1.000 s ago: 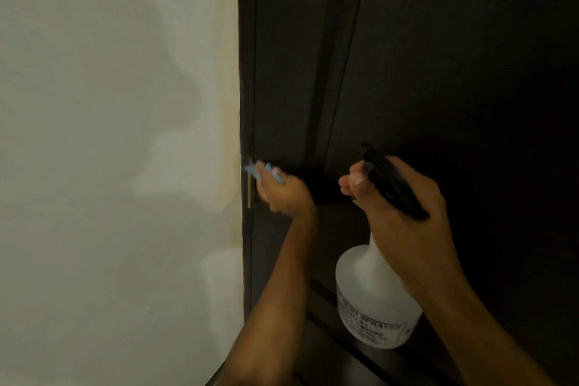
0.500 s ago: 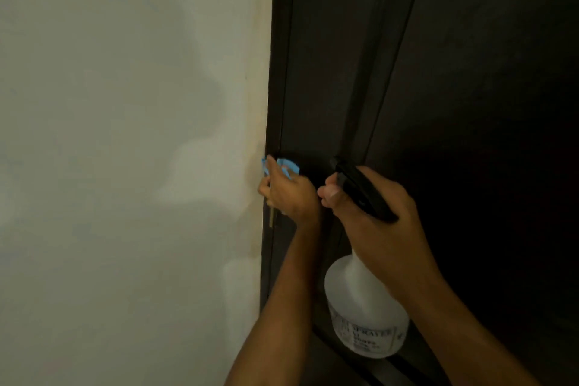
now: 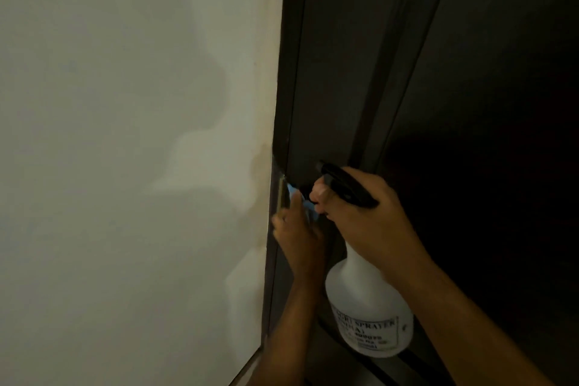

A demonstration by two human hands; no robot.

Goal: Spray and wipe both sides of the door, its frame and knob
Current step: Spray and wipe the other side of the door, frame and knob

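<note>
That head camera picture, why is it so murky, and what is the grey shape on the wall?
Head view: dim light; the dark door swallows detail; soft shadows fall on the pale wall; the left hand and blue cloth are blurred.

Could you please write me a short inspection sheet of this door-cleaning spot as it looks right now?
Surface: dark door, dimly lit; any wet marks too dark to tell.
Job's things: white spray bottle with a black trigger head, hanging upright in front of the door; blue cloth at the door frame, beside a metal plate on its edge. Knob not made out.
Clutter: nothing seen.
Hands: left hand holds the cloth against the frame; right hand grips the bottle's head, fingers curled at the trigger.
Cables: nothing seen.
Surroundings: pale wall on the left, with soft shadows.
</note>
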